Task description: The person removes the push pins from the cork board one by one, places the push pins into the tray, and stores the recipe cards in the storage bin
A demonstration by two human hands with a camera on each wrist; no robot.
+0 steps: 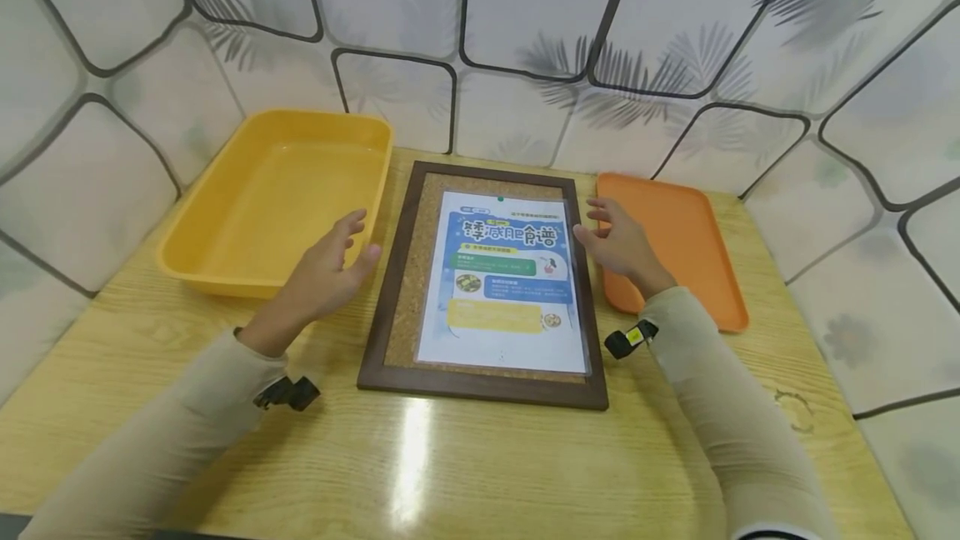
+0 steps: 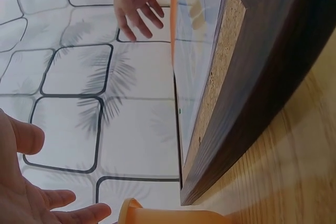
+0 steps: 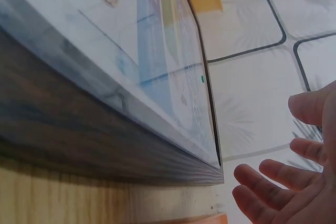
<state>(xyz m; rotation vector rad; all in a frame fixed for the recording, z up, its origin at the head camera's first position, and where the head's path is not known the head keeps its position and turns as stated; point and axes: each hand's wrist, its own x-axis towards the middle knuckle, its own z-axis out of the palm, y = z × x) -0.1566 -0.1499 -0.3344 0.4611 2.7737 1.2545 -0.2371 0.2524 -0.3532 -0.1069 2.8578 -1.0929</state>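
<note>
A dark wooden frame (image 1: 390,290) with a cork board lies flat on the table, and a blue and white printed sheet (image 1: 504,282) lies on the cork with a green pin (image 1: 500,198) at its top. My left hand (image 1: 330,261) hovers open just left of the frame (image 2: 247,103), fingers spread, holding nothing. My right hand (image 1: 615,240) hovers open at the frame's right edge (image 3: 105,140), over the near end of an orange tray (image 1: 697,248). The left hand's palm (image 2: 31,198) and the right hand's fingers (image 3: 273,182) show relaxed in the wrist views.
A deep yellow bin (image 1: 210,261) stands left of the frame, against the patterned wall (image 1: 525,32). The flat orange tray lies to the right. The wooden table (image 1: 480,473) extends toward me; walls close in at back and both sides.
</note>
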